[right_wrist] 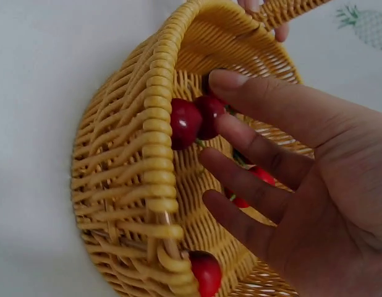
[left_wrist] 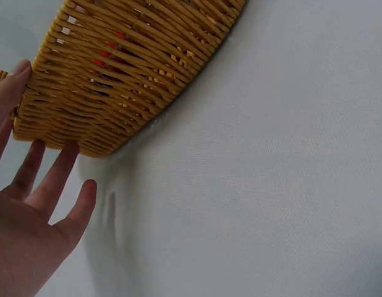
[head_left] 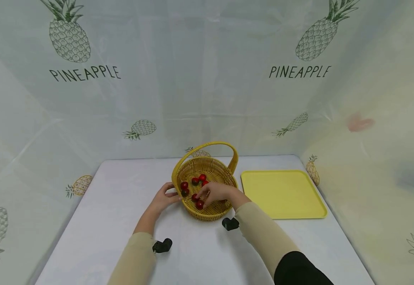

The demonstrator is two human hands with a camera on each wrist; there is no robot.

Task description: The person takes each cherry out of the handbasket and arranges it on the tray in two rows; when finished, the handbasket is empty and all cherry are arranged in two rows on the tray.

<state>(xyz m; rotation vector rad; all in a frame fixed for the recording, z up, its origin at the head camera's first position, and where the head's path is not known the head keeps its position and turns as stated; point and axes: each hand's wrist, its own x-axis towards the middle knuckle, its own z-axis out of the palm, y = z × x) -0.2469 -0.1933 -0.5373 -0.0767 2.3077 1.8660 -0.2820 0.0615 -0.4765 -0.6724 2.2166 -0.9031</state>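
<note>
A yellow wicker basket (head_left: 210, 215) with an arched handle stands on the table with several red cherries (head_left: 202, 177) inside. At its left side my left hand (head_left: 166, 198) holds the basket by the rim. In the left wrist view, the thumb is at the rim and other fingers (left_wrist: 55, 179) spread against the woven side. My right hand (head_left: 215, 192) reaches into the basket from the right. In the right wrist view, its thumb and fingers (right_wrist: 256, 145) are loosely extended beside a pair of dark red cherries (right_wrist: 186, 124). Whether the fingertips touch them is hard to tell.
A flat yellow tray (head_left: 283, 194) lies on the white table (head_left: 103, 221), right of the basket. A pale curtain with pineapple prints (head_left: 69, 41) hangs behind and at the sides. Small black wrist devices (head_left: 162, 245) sit on both sleeves.
</note>
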